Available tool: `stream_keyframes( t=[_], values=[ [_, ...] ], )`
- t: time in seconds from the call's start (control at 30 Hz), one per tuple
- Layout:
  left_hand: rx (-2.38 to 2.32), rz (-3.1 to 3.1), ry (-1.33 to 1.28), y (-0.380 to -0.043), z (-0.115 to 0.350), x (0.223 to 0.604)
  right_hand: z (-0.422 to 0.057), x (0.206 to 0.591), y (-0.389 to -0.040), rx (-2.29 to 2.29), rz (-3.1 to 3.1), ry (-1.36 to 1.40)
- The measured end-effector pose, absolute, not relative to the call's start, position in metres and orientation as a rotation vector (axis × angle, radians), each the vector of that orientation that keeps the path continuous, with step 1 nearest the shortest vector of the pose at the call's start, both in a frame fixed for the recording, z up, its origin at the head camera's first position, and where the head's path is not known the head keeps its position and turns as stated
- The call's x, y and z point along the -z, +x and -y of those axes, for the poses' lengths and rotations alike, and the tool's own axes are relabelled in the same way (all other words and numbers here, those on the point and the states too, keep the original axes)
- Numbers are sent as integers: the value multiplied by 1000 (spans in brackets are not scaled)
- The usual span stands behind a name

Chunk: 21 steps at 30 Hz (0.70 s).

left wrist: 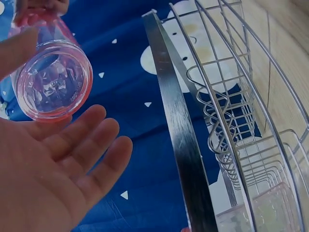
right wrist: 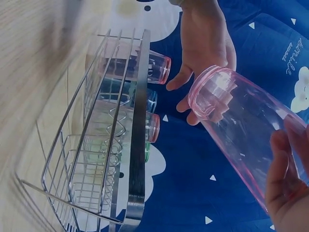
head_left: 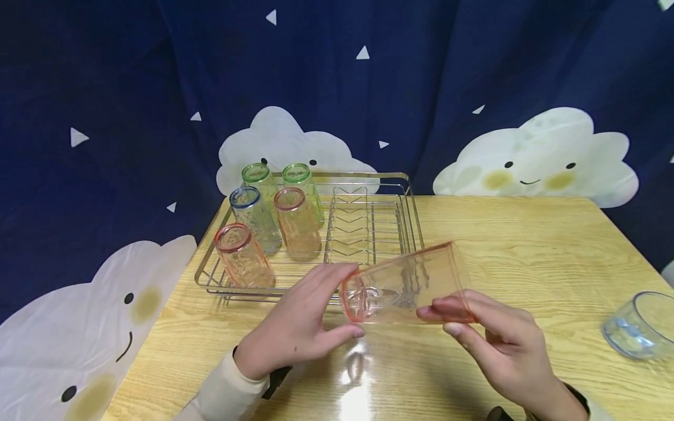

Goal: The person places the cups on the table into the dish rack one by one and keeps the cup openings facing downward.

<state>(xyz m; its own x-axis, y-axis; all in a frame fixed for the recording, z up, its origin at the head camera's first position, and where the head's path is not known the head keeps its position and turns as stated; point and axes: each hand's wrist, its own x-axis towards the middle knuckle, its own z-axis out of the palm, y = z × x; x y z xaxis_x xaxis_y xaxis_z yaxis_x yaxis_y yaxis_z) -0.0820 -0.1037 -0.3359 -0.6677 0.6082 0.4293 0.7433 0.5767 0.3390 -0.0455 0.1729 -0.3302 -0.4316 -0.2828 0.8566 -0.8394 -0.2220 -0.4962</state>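
Observation:
A clear pink drinking glass point(head_left: 400, 286) is held on its side above the table, its base toward the left. My right hand point(head_left: 505, 345) pinches its rim, with fingertips inside the mouth and the thumb outside. Beside the base is my left hand point(head_left: 300, 318), thumb apart from the fingers. The left wrist view shows that palm point(left wrist: 43, 179) with relaxed, spread fingers behind the glass base point(left wrist: 53, 84); whether they touch it I cannot tell. Behind the hands stands a metal wire dish rack point(head_left: 368, 175), its left side holding upside-down glasses: pink ones point(head_left: 297, 225), a blue-rimmed one point(head_left: 258, 219) and green ones point(head_left: 263, 182).
A clear bluish glass point(head_left: 632, 327) is on the wooden table point(head_left: 526, 251) at the right edge. A dark blue curtain point(head_left: 400, 88) with white clouds and triangles hangs behind the table. The rack's right part has wire plate dividers point(head_left: 350, 225).

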Motion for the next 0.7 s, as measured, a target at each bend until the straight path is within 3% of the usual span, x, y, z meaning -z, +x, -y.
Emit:
stream_keyframes(
  t=[0.4,0.7],
  values=[
    [778,2479,-1129,-79,102,340,-175,334,-47,-1640,1670,1337],
    [866,2445,-1067,-78,107,338,-176,337,-45,-1506,1913,1118]
  ],
)
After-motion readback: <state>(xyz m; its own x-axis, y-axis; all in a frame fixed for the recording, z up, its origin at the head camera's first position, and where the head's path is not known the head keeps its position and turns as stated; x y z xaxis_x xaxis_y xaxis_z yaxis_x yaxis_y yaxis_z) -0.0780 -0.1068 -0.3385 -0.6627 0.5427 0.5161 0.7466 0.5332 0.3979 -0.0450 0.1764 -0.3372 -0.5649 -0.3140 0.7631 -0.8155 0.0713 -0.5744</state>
